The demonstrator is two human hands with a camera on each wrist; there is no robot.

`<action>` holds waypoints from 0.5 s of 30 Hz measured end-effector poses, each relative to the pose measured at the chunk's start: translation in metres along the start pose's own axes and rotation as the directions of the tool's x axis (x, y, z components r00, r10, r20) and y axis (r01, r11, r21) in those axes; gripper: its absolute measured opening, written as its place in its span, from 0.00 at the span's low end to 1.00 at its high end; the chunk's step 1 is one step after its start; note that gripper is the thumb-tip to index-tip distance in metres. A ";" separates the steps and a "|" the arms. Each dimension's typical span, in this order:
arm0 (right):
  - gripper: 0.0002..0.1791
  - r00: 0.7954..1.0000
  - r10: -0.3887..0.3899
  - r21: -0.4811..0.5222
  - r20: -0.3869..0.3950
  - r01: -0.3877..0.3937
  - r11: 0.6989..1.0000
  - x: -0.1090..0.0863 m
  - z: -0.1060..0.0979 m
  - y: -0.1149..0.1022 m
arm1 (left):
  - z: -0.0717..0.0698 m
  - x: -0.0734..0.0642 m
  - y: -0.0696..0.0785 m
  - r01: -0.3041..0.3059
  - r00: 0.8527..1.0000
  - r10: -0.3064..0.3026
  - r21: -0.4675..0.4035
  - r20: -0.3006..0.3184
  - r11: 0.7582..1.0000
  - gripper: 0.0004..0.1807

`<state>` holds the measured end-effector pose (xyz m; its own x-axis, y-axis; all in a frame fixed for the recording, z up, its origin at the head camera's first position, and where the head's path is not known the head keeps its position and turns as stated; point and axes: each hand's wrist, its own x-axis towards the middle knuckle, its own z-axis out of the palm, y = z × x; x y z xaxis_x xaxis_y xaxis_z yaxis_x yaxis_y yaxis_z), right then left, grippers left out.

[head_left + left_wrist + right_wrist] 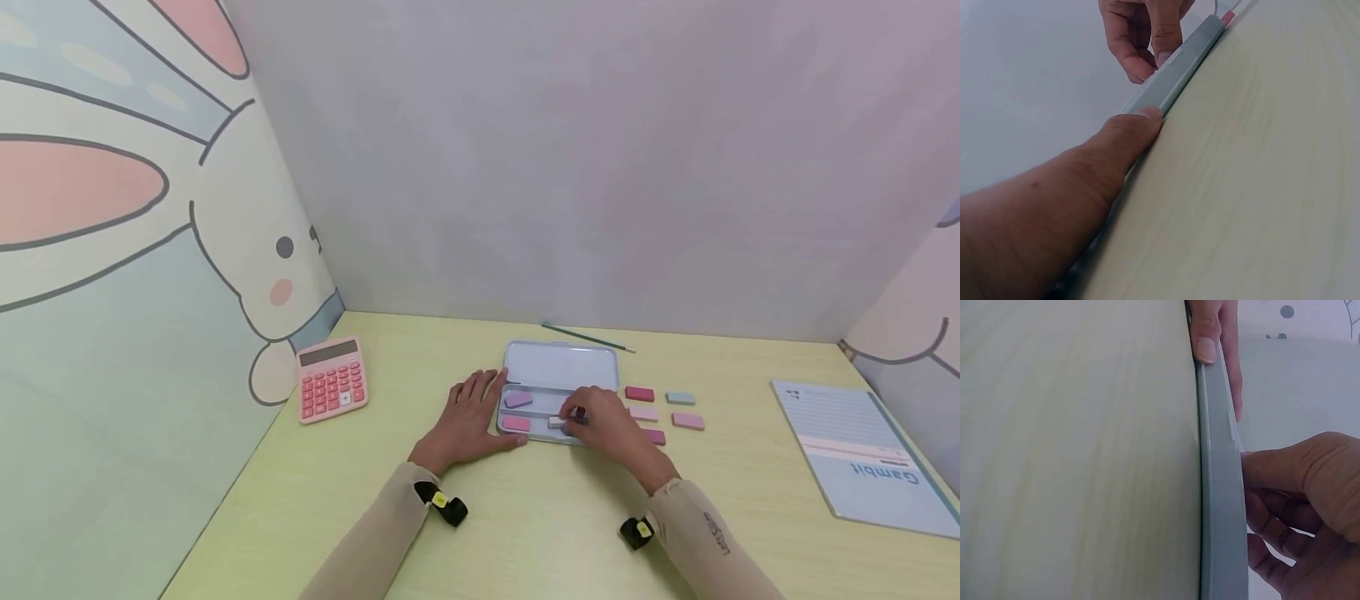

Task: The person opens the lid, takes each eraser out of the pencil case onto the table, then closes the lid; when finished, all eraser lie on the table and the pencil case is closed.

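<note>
A pale blue pencil case (561, 364) lies on the table with its lid folded back. My left hand (468, 425) rests at its left end, fingers spread, with the thumb (1138, 122) against the front wall. Over the right part of the tray, my right hand (611, 425) pinches a small white eraser (556, 422) between thumb and fingertips; in the right wrist view the case wall hides the fingertips. A dark block (576, 427) shows beneath these fingers. Inside the case, at the left, lie a purple eraser (518, 401) and a pink eraser (516, 424).
Right of the case lie several erasers, among them a dark red one (640, 393), a blue one (680, 398) and a pink one (687, 422). A green pencil (588, 337) lies behind the lid. A pink calculator (332, 380) sits far left, a notebook (862, 454) far right.
</note>
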<state>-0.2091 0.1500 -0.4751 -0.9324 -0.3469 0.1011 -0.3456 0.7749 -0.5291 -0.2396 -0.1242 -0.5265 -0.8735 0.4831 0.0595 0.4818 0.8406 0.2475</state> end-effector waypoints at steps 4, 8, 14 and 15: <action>0.04 1.000 0.028 0.060 0.006 -0.028 0.998 -0.005 -0.007 0.002 | 0.000 0.000 0.000 0.001 1.000 -0.001 -0.003 0.000 1.000 0.65; 0.06 0.999 0.029 0.074 -0.023 -0.027 0.997 -0.012 -0.017 0.008 | 0.000 0.000 0.000 0.000 1.000 0.000 -0.013 -0.001 1.000 0.65; 0.12 0.983 -0.066 0.044 -0.169 0.075 0.996 -0.033 -0.031 0.033 | -0.002 -0.001 0.001 -0.005 1.000 0.005 -0.019 0.003 1.000 0.65; 0.13 0.978 -0.083 0.044 -0.190 0.093 0.995 -0.036 -0.033 0.038 | -0.002 -0.001 0.001 -0.008 1.000 0.008 -0.022 0.001 1.000 0.65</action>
<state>-0.1918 0.2097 -0.4708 -0.9036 -0.3028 0.3029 -0.4255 0.7154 -0.5542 -0.2383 -0.1242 -0.5243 -0.8698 0.4897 0.0609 0.4868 0.8313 0.2682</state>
